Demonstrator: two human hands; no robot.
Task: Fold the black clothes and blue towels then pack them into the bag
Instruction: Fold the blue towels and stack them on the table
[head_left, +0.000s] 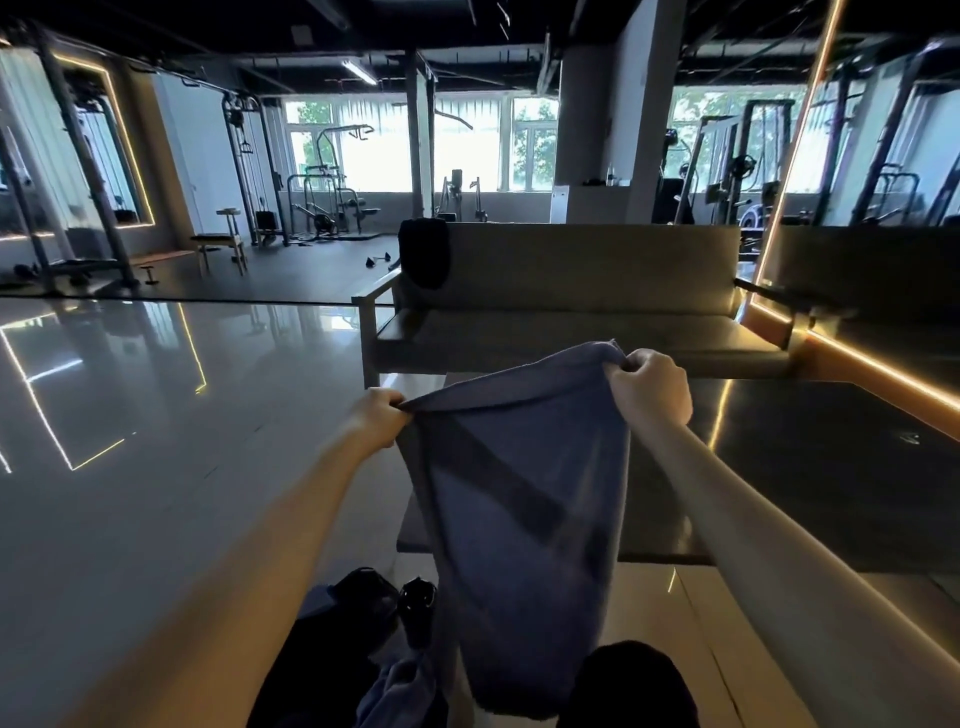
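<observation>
I have the blue towel (519, 493) held up in the air in front of me, between both hands. My left hand (379, 415) pinches one top corner, fingers curled tight on the cloth. My right hand (652, 389) grips the other top corner in a closed fist, a little higher and farther than the left. The top edge sags slightly between them, and the rest hangs straight down, with its lower edge near the bottom of the view.

Behind the towel, to the right, is a dark glossy worktop (810, 467). Beyond it stands a long sofa (571, 291), with a black garment (423, 252) draped over the left end of its backrest.

On the near side, low and left of the hanging towel, a second blue towel (400, 696) lies crumpled. Just beyond it are some dark, shiny shapes (374, 603) on the floor (156, 493); I cannot tell what they are.
</observation>
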